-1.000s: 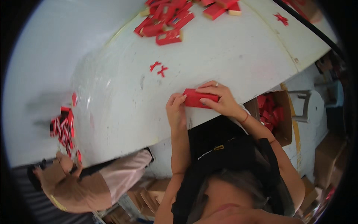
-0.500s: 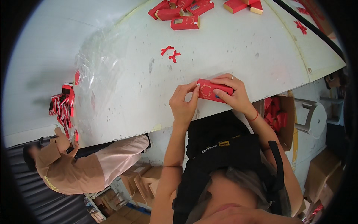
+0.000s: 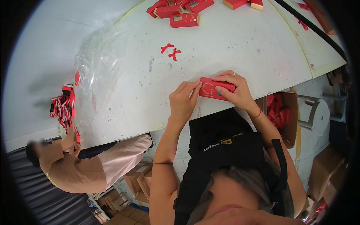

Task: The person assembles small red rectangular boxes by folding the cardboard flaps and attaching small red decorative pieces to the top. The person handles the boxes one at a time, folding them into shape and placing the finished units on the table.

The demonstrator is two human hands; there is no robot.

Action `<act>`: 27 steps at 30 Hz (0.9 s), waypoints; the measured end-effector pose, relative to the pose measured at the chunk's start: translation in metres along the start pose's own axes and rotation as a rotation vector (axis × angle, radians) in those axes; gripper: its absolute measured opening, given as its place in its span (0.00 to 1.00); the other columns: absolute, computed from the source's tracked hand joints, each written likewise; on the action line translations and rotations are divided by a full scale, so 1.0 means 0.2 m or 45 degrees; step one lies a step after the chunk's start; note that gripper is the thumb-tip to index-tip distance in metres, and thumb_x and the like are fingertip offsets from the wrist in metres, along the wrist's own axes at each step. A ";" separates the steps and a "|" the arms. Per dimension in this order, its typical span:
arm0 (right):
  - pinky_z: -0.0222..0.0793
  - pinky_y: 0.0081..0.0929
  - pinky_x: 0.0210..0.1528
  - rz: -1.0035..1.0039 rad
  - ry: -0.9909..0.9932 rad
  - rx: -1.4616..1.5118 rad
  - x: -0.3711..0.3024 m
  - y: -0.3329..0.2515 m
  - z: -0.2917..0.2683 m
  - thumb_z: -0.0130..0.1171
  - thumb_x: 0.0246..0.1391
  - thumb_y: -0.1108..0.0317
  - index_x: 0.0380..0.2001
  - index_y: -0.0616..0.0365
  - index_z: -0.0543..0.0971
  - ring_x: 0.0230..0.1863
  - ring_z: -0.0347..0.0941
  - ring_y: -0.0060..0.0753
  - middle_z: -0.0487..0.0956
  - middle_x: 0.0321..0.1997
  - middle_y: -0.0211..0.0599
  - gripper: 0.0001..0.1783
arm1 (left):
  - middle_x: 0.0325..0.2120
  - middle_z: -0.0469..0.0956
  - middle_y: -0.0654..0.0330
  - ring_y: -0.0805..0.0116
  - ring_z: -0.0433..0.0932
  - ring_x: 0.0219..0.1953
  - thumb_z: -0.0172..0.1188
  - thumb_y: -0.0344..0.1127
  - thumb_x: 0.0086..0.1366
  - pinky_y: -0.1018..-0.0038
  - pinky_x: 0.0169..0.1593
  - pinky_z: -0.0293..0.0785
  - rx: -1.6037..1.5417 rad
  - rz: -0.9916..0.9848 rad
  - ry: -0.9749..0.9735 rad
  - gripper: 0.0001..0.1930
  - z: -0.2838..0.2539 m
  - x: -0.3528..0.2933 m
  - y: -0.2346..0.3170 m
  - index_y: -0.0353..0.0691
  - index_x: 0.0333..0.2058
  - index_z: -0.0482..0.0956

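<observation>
Box (image 3: 208,90) is held at the view's two o'clock over the table (image 3: 144,103), right grip (image 3: 239,91) closed across its three-o'clock end, left grip (image 3: 182,100) pinched narrow at its nine-o'clock end, hold unclear, and should handle light, stiff but crushable, best taken by the long edges.

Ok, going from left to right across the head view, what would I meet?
A pile of red-and-black packets, clear plastic, the left hand, the red box, the right hand, a cardboard carton, a white stool.
</observation>
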State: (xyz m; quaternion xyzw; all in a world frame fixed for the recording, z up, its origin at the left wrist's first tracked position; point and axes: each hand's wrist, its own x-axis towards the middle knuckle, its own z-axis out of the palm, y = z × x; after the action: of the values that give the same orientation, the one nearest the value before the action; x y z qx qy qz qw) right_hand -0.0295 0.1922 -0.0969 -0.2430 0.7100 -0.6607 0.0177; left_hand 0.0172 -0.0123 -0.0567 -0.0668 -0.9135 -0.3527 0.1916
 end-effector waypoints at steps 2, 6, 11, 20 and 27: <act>0.74 0.28 0.46 0.006 -0.002 -0.006 0.00 0.00 0.00 0.65 0.49 0.72 0.43 0.61 0.84 0.42 0.78 0.35 0.81 0.42 0.43 0.16 | 0.30 0.84 0.57 0.66 0.83 0.31 0.67 0.25 0.59 0.74 0.35 0.77 -0.003 -0.011 -0.005 0.06 0.00 0.00 0.00 0.37 0.36 0.85; 0.74 0.27 0.45 0.020 -0.008 0.000 0.00 -0.01 0.00 0.65 0.49 0.72 0.43 0.61 0.84 0.41 0.78 0.35 0.81 0.41 0.42 0.16 | 0.31 0.84 0.57 0.65 0.83 0.31 0.67 0.24 0.59 0.74 0.35 0.77 0.033 0.001 -0.025 0.06 0.00 0.00 0.00 0.37 0.36 0.85; 0.74 0.27 0.45 0.030 -0.011 -0.019 0.00 0.00 -0.01 0.66 0.49 0.72 0.43 0.60 0.84 0.41 0.78 0.35 0.81 0.40 0.42 0.16 | 0.31 0.84 0.56 0.66 0.84 0.31 0.66 0.24 0.60 0.74 0.35 0.78 0.008 0.007 0.076 0.06 0.05 -0.02 -0.01 0.37 0.36 0.84; 0.74 0.28 0.45 -0.014 0.028 -0.067 0.00 0.01 0.01 0.65 0.49 0.71 0.45 0.60 0.83 0.41 0.79 0.36 0.82 0.41 0.43 0.17 | 0.30 0.84 0.57 0.67 0.85 0.30 0.67 0.24 0.58 0.75 0.36 0.79 -0.030 -0.085 0.263 0.05 0.12 -0.03 0.01 0.37 0.34 0.84; 0.74 0.28 0.45 0.005 0.138 -0.078 0.00 -0.01 0.04 0.67 0.48 0.72 0.43 0.61 0.81 0.42 0.79 0.36 0.81 0.41 0.41 0.16 | 0.29 0.84 0.60 0.69 0.85 0.29 0.66 0.25 0.57 0.75 0.34 0.78 -0.027 -0.236 0.203 0.05 0.09 0.00 0.01 0.38 0.33 0.82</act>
State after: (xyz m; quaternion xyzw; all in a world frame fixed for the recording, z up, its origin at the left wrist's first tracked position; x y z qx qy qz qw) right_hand -0.0265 0.1855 -0.0954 -0.2061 0.7302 -0.6509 -0.0268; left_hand 0.0123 0.0006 -0.0672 0.0441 -0.8938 -0.3828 0.2296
